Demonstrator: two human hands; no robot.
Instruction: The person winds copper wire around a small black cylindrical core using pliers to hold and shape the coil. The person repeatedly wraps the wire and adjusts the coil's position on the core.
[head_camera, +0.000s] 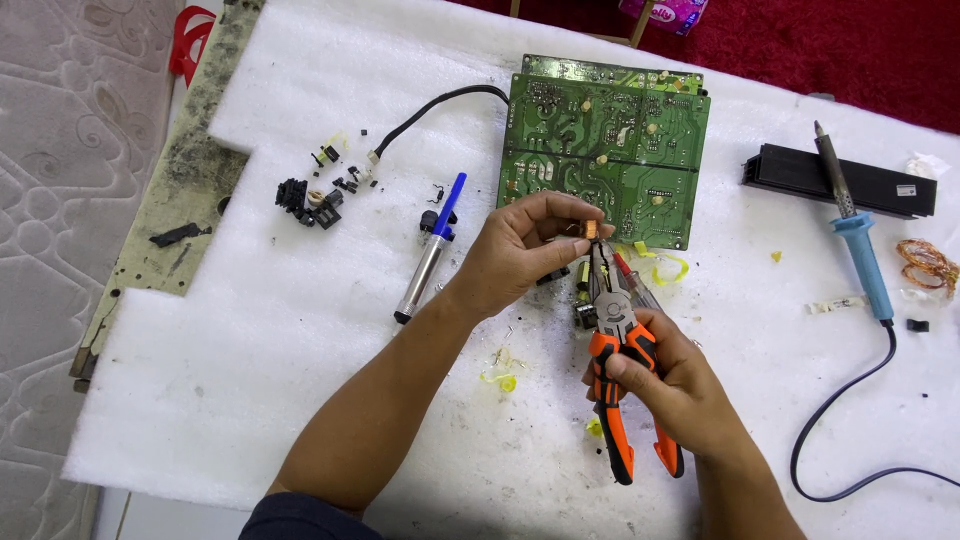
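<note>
White foam sheet (300, 350) covers the table. My left hand (525, 250) pinches a small copper-wound part (590, 230) just near the green circuit board (605, 165); my right hand (665, 385) grips orange pliers (620, 350), nose at it. Light, fragile; best held by its body.

small copper part (590, 230): mostly hidden by left hand (525, 252) fingertips; kind unclear. pliers (622, 375): handles partly covered by right hand (672, 385). pink packet (665, 12): cut off at far edge. black cable (850, 440): runs off right edge. scattered black bits (310, 200): too small to identify.
</note>
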